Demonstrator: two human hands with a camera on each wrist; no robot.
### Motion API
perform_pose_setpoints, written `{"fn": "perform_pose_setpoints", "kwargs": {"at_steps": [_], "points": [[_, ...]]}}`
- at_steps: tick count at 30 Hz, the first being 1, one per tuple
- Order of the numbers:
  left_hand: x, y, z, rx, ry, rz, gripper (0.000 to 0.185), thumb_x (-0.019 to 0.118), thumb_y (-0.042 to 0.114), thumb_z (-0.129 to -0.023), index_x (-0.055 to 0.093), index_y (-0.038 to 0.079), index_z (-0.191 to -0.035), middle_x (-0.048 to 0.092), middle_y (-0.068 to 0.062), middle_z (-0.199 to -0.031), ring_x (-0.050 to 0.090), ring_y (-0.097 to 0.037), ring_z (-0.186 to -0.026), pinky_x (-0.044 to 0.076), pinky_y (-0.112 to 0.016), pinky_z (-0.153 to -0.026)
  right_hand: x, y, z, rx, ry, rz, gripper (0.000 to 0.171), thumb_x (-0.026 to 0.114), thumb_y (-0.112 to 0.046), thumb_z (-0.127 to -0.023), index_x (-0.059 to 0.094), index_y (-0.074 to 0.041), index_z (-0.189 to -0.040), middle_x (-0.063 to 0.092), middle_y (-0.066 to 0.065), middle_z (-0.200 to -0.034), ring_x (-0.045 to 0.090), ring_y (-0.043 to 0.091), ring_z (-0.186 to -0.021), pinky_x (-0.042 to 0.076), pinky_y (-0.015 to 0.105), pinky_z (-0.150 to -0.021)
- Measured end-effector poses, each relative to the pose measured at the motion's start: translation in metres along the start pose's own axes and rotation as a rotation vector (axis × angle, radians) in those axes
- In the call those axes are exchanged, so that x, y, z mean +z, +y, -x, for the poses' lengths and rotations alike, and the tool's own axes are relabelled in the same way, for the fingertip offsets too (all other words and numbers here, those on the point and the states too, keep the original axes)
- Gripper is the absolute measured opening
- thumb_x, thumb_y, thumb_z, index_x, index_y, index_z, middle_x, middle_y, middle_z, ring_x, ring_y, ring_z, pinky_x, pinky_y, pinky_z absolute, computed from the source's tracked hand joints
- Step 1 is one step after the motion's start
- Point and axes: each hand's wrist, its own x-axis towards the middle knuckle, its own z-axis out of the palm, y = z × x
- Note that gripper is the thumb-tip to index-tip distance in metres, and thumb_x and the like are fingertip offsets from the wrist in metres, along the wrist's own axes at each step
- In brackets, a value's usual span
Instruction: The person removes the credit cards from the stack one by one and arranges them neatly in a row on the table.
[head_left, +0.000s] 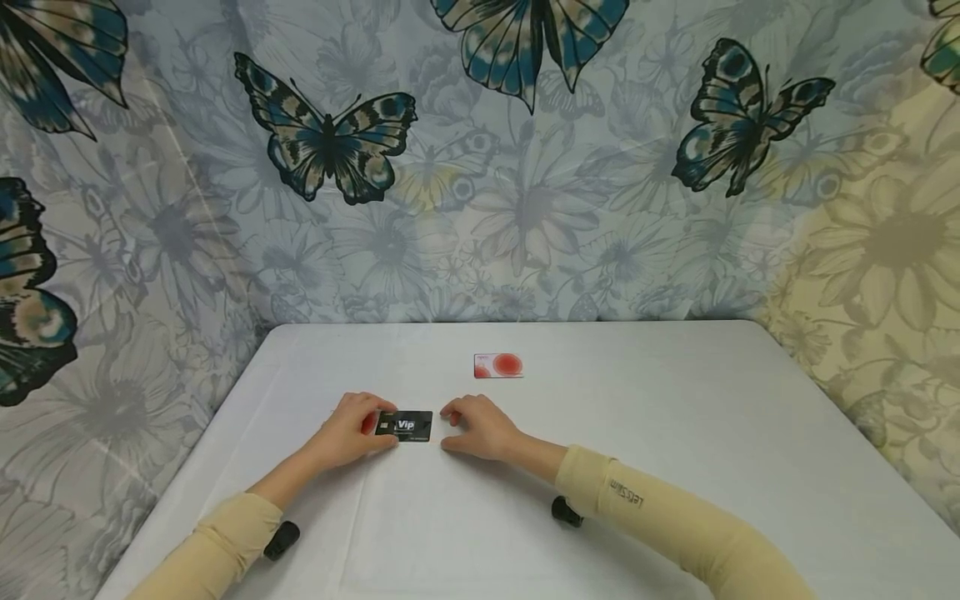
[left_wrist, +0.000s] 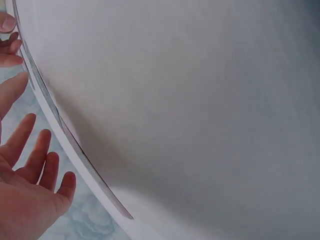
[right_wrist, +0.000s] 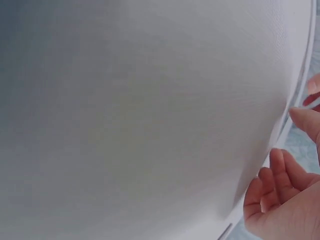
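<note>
A black card with "Vip" in white letters [head_left: 408, 426] lies on the white table in the head view. My left hand [head_left: 351, 429] holds it at the left end, index fingertip at its upper edge and thumb at its lower edge. A bit of red shows between that thumb and finger, mostly hidden. Just right of the card is my right hand [head_left: 480, 427], thumb and fingers parted and nothing between them. The left wrist view shows my left hand's other fingers [left_wrist: 37, 155] spread apart. Loosely bent fingers [right_wrist: 267, 187] of my right hand appear in the right wrist view.
A white card with red circles [head_left: 507, 365] lies farther back on the white table [head_left: 645, 392]. A black wrist device [head_left: 282, 540] sits by the left sleeve, another [head_left: 566, 512] under the right one. Butterfly-patterned cloth [head_left: 525, 233] rises behind the table.
</note>
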Motion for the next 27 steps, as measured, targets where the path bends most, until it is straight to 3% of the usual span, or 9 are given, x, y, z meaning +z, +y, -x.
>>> {"fn": "perform_pose_setpoints", "kwargs": {"at_steps": [4,6,15,27], "points": [[0.006,0.01,-0.001,0.055,0.003,0.032,0.036,0.078,0.026,-0.084,0.067,0.011,-0.115,0.062,-0.001,-0.104,0.048,-0.025,-0.101,0.04,-0.041,-0.08,-0.002,0.003,0.006,0.005,-0.011,-0.023,0.035,0.077,-0.019,-0.082,0.066,-0.007,-0.113,0.061,0.0,-0.091,0.05,0.018,-0.09,0.042,0.034,-0.084],[0.009,0.015,0.0,0.079,0.009,0.039,0.035,0.078,0.025,-0.084,0.068,0.011,-0.114,0.063,-0.002,-0.109,0.051,-0.026,-0.105,0.042,-0.044,-0.087,-0.004,0.004,0.01,0.007,-0.014,-0.036,0.035,0.077,-0.02,-0.082,0.066,-0.008,-0.114,0.061,0.0,-0.092,0.05,0.018,-0.091,0.043,0.035,-0.084],[0.023,0.032,-0.003,0.094,-0.017,0.116,0.034,0.074,0.029,-0.087,0.067,0.013,-0.116,0.063,0.0,-0.115,0.052,-0.023,-0.109,0.044,-0.046,-0.092,-0.014,0.011,0.024,0.024,-0.007,-0.09,0.034,0.077,-0.018,-0.083,0.066,-0.005,-0.112,0.062,0.001,-0.091,0.052,0.019,-0.088,0.044,0.036,-0.083],[0.037,0.055,-0.008,-0.003,-0.043,0.277,0.04,0.075,0.028,-0.087,0.064,0.006,-0.119,0.065,-0.005,-0.111,0.058,-0.02,-0.099,0.049,-0.037,-0.089,-0.023,0.026,0.049,0.063,0.026,-0.165,0.034,0.077,-0.019,-0.084,0.066,-0.007,-0.113,0.062,0.0,-0.092,0.052,0.018,-0.087,0.045,0.029,-0.076]]}}
